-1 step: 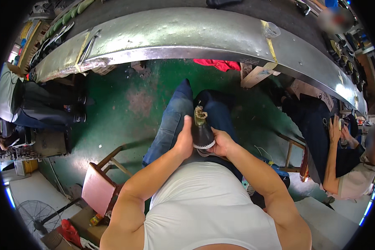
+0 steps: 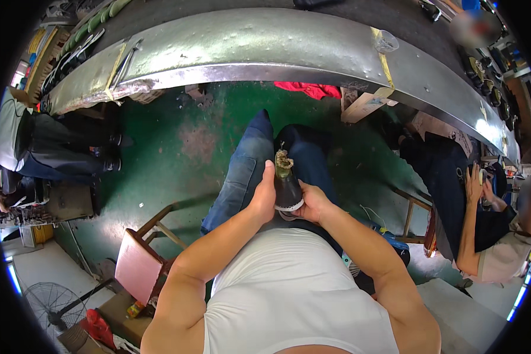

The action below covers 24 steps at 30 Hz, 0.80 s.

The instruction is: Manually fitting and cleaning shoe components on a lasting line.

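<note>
Between my two hands, above my lap, is a dark shoe (image 2: 288,193) with a pale stitched edge at the end nearest me. At its far end a green part and a gathered, tan, rope-like bit (image 2: 284,160) stick out. My left hand (image 2: 263,192) presses along its left side, thumb pointing away from me. On the right, my right hand (image 2: 314,202) grips the near end with the thumb on the side. Most fingers of both hands are hidden under the shoe.
A long metal-edged workbench (image 2: 248,50) curves across the far side. A pink-seated stool (image 2: 138,266) stands left, near a wire fan (image 2: 52,312). At right a seated person (image 2: 501,253) works with their hands; another person (image 2: 12,133) is at far left. Red cloth (image 2: 308,89) hangs beneath the bench.
</note>
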Each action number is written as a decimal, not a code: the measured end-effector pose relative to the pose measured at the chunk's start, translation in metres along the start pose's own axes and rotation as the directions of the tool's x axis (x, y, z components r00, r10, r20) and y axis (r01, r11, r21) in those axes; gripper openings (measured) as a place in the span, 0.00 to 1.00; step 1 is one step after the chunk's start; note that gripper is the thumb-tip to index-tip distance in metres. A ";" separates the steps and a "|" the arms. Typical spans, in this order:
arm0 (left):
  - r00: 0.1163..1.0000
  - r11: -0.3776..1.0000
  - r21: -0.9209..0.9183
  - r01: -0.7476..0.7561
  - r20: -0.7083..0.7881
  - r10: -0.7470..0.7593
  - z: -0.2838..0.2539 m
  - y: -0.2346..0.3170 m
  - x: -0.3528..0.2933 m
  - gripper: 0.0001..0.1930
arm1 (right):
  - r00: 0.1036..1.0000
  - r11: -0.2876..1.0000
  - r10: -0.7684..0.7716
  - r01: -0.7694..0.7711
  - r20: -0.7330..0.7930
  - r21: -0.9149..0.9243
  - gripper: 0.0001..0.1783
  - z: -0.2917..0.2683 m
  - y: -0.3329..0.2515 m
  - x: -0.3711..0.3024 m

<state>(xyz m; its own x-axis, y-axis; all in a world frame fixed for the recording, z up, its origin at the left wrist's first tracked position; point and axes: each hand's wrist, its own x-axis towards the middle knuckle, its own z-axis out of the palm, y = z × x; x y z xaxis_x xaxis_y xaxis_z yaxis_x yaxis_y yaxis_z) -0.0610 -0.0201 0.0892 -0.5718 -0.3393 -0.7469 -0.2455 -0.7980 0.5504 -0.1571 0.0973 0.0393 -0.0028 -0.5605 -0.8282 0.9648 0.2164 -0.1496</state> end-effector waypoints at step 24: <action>0.984 0.979 -0.184 0.085 -0.136 -0.112 0.005 0.005 0.026 0.23 | 0.857 0.219 -0.490 0.300 0.161 -0.929 0.19 -0.003 -0.021 -0.042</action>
<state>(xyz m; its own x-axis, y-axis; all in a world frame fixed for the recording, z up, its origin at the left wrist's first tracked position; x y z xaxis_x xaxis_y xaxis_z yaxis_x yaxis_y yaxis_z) -0.0807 -0.0305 0.0745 -0.4287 -0.3130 -0.8475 -0.1452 -0.9020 0.4065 -0.1782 0.1185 0.0757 -0.4325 -0.7149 -0.5494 -0.0339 0.6219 -0.7824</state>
